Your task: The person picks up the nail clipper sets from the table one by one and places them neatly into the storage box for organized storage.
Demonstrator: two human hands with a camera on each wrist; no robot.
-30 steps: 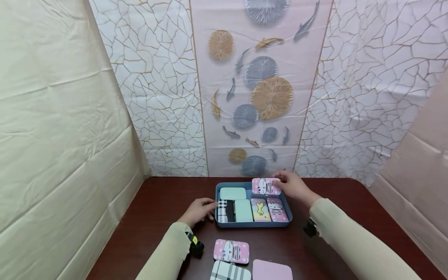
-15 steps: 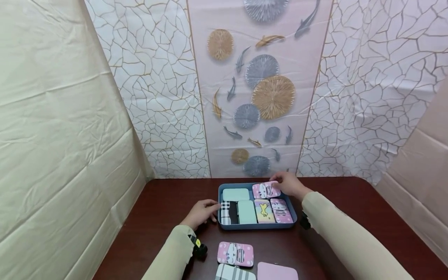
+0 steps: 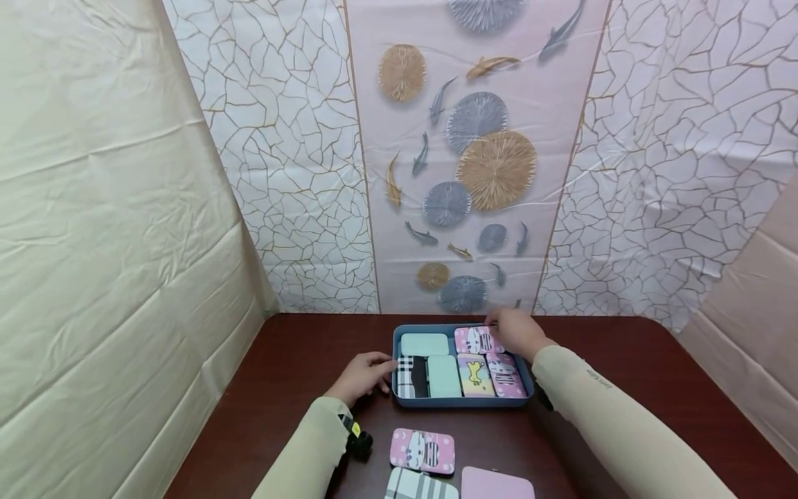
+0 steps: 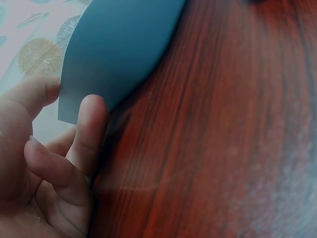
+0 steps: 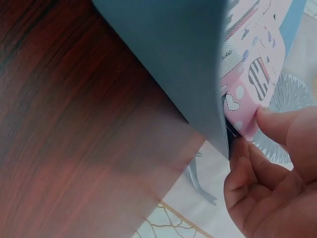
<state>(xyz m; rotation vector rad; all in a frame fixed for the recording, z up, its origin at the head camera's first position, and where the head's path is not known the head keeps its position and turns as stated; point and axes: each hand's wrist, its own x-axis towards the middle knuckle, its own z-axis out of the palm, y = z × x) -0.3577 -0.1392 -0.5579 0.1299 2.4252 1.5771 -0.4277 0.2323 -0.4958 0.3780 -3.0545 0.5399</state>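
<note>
A blue-grey tray [image 3: 464,402] holds several small flat rectangular cases. My right hand [image 3: 519,331] pinches the right end of a pink cat-print case [image 3: 472,339], low in the tray's back right corner. In the right wrist view, the thumb lies on that pink case [image 5: 247,111], the other fingers curled by the tray's corner. At the tray's left end, my left hand [image 3: 363,374] grips the wall, with fingertips on both sides of it in the left wrist view. Inside lie two mint cases [image 3: 444,376], a black-and-checked one [image 3: 411,376], a yellow-dog one [image 3: 476,375] and another pink one [image 3: 506,375].
On the dark red wooden table [image 3: 299,346], nearer the body, lie another pink cat-print case [image 3: 422,450], a plaid case [image 3: 419,485] and a plain pink case [image 3: 497,484]. A patterned cloth [image 3: 312,173] hangs behind the table, with pale cloths at both sides.
The pink case in my right hand has gone from above the tray's back right down into it, tilting and then levelling. My left hand stays at the tray's left end.
</note>
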